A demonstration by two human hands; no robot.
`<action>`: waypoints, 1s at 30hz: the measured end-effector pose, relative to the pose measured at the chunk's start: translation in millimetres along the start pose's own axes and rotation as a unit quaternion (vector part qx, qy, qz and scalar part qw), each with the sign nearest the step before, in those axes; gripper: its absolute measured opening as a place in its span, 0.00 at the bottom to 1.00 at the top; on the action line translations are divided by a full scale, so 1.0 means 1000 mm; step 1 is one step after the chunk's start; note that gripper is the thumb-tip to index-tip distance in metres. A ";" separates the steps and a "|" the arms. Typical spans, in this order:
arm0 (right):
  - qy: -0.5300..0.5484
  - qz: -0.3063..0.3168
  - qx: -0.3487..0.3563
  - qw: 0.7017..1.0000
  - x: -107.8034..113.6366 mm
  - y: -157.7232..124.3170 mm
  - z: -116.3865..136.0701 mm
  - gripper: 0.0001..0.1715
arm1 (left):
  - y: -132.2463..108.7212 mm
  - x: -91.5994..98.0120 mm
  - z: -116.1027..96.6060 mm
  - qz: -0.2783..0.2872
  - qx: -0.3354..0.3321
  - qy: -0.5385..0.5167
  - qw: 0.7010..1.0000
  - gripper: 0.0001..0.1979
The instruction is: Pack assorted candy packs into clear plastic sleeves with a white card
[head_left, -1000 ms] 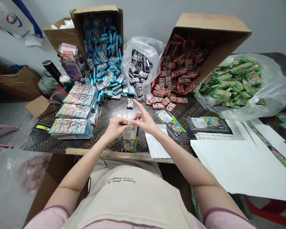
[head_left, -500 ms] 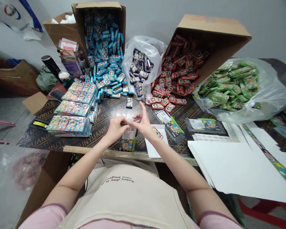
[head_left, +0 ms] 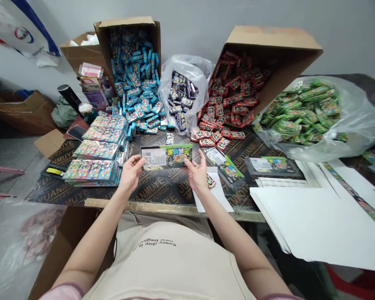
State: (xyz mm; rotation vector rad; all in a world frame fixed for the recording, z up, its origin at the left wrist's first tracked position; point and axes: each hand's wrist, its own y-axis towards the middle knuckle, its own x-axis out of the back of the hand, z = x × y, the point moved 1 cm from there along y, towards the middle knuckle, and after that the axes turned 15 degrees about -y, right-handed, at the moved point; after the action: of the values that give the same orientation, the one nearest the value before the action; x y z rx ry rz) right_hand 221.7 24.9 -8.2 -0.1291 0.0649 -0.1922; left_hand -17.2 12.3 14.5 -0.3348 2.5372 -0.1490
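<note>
A stack of packs [head_left: 93, 173] stands at left on the desk [head_left: 165, 183]. Behind, the middle bag [head_left: 164, 89] sits between the left carton [head_left: 128, 22] and right carton [head_left: 275, 37]. The far-right bag [head_left: 361, 121] lies behind the paper [head_left: 318, 225]. Between left hand [head_left: 131, 173] and right hand [head_left: 198, 175] is a packet [head_left: 158, 157].

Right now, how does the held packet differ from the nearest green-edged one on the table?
Left hand and right hand grip the held packet; the lying packet rests on the table. The held packet runs crosswise; the lying packet slants. Both show pale labels and colourful printing.
</note>
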 end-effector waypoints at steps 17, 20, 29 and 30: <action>-0.266 0.132 0.222 0.929 -0.001 -0.001 0.036 0.39 | -0.017 -0.041 -0.001 0.246 -0.226 0.341 0.879 0.04; -0.271 0.086 0.236 0.929 0.004 0.005 0.050 0.20 | -0.015 -0.035 -0.003 0.244 -0.224 0.326 0.885 0.02; -0.206 0.230 0.132 0.942 -0.015 -0.002 0.019 0.49 | -0.033 -0.018 0.016 0.203 -0.023 0.252 0.946 0.15; -0.187 0.204 0.128 0.952 -0.012 0.000 0.018 0.47 | -0.043 -0.018 0.008 0.207 -0.062 0.271 0.938 0.12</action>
State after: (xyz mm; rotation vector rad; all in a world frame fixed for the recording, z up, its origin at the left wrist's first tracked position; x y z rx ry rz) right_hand 211.1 29.3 9.8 0.1091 -0.3104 0.2407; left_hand 10.5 -24.3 24.8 0.2367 3.1038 0.0995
